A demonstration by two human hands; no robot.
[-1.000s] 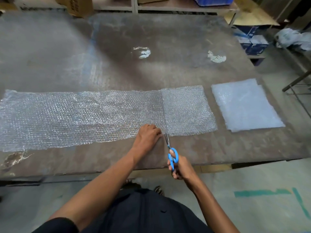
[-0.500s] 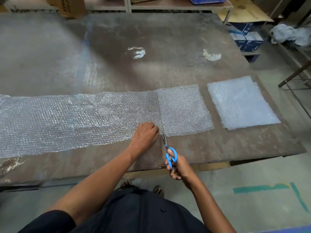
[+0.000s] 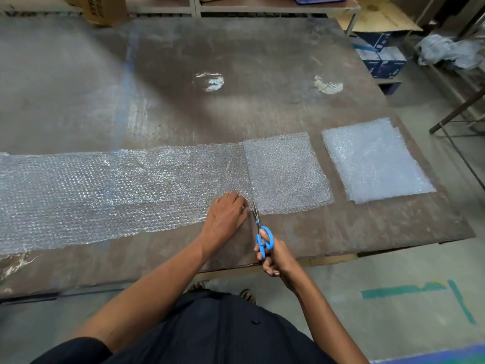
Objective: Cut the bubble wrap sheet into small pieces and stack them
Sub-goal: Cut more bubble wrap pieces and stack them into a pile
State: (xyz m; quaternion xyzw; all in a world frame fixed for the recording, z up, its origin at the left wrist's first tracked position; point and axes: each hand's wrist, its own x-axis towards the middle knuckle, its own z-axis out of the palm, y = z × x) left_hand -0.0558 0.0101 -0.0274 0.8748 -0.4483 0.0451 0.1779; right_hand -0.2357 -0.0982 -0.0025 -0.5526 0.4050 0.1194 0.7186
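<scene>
Scissors with blue handles are the nearest tool we see, and we take them as our landmark. Our right hand grips them, a finger through a blue loop and the other fingers curled below, over the near edge of the table. The thin blades point away from us and reach the near edge of the bubble wrap sheet; we cannot tell how far apart the blades stand.

Just left of the scissors, our left hand rests on the sheet near its front edge, palm down, with the fingers bent and their tips pressing the wrap close beside the blades. Whether they pinch the wrap we cannot tell.

Left of the scissors the sheet runs as a long clear strip across the table to the picture's left edge. Beyond and right of the scissors lies its squarish end section, set off from the long part by a straight line that runs away from the blade tips. How far that line is cut through we cannot tell.

Farther right of the scissors, apart from the sheet, a stack of cut pieces lies flat near the table's right edge, its layers slightly offset at the far corner.

Well beyond the scissors, two pale worn patches mark the brown tabletop. Past the table's far edge stand a cardboard box and, off to the right, blue boxes.
</scene>
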